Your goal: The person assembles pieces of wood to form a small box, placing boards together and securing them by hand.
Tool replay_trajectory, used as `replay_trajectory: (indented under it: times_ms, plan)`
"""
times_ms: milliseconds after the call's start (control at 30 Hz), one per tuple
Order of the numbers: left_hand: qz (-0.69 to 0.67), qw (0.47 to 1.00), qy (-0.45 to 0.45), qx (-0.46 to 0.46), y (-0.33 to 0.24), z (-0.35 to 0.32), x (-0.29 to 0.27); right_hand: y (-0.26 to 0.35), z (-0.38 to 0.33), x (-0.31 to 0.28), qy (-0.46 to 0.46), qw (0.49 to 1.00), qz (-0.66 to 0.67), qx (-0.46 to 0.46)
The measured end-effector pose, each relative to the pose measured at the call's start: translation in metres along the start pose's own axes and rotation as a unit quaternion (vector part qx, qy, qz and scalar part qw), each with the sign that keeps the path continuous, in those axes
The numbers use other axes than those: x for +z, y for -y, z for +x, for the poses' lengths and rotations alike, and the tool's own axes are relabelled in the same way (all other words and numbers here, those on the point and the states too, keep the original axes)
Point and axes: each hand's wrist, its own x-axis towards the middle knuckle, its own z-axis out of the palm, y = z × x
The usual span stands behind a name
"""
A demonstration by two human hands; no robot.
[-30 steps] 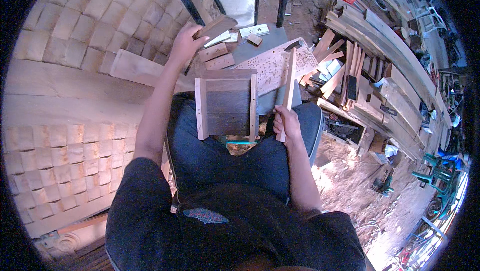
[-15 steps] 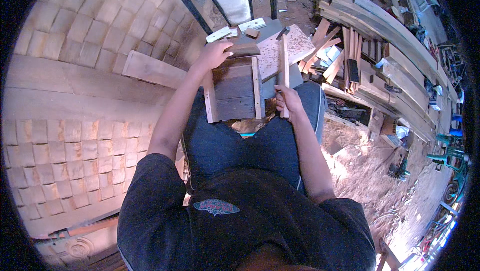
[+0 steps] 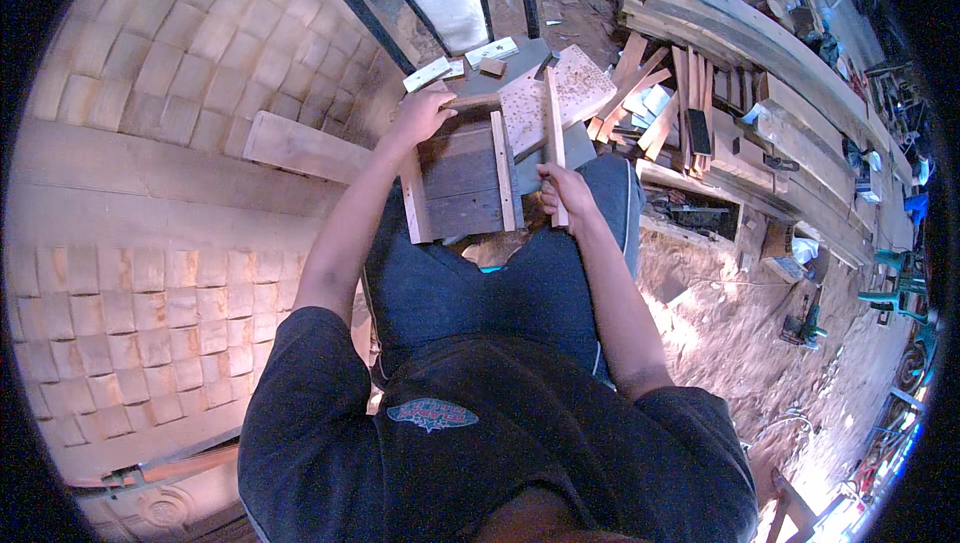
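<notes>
Across my thighs rests a wooden drawer-like box (image 3: pixel 462 178) with pale side edges and a dark floor. My left hand (image 3: pixel 421 117) is closed over its far left corner, fingers pressed on the far rail. In my right hand (image 3: pixel 566 193) is a hammer (image 3: pixel 556 128), gripped near the bottom of its pale wooden handle. Its dark head points away from me, above a pale board (image 3: pixel 572 93) covered with small brown marks. The hammer is to the right of the box, apart from it.
Beyond the box, small wood blocks (image 3: pixel 491 67) and two white pieces (image 3: pixel 427 75) lie on a grey surface (image 3: pixel 532 51). A woven wood panel (image 3: pixel 130 313) stands at left. Stacked planks (image 3: pixel 740 33) and offcuts (image 3: pixel 690 103) fill the right side, with dusty floor (image 3: pixel 720 313) nearer me.
The whole scene has shifted slightly left in view. My left hand still grips the box corner, and my right hand still holds the hammer upright beside it.
</notes>
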Motion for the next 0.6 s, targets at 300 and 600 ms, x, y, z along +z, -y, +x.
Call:
replay_trajectory:
  times_ms: [300, 600]
  plan:
    - [0.015, 1.0, 0.007, 0.014, -0.002, 0.003, 0.001, 0.003, 0.001, 0.001, -0.006, 0.999, 0.027, 0.024]
    - [0.016, 0.998, 0.067, 0.002, 0.012, -0.001, 0.005, 0.003, 0.004, -0.001, 0.009, 1.0, 0.011, 0.019]
